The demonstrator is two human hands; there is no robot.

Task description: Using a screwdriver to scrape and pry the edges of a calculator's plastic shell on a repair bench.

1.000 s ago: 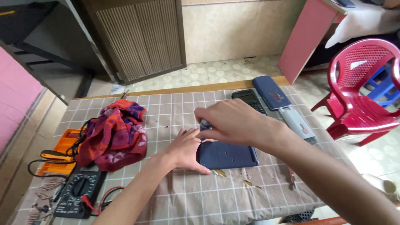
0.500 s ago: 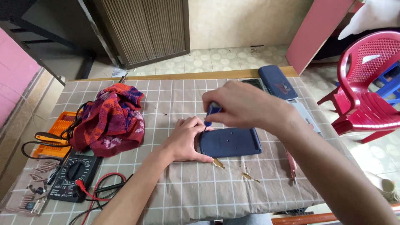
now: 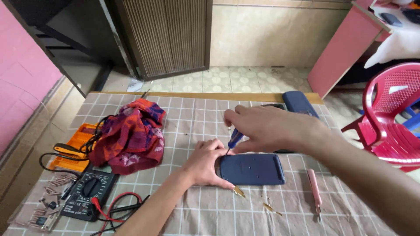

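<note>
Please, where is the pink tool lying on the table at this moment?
In the head view, the pink tool lies on the checked tablecloth at the lower right, just right of the dark blue case and below the right forearm.

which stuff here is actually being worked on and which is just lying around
In use:
- left hand steadying the dark blue case
- right hand holding the blue screwdriver at the case's corner

Lying about:
- red patterned cloth
- black multimeter
- orange tool tray
- pink tool
- two brass bits
- second blue case
- red plastic chair
</note>
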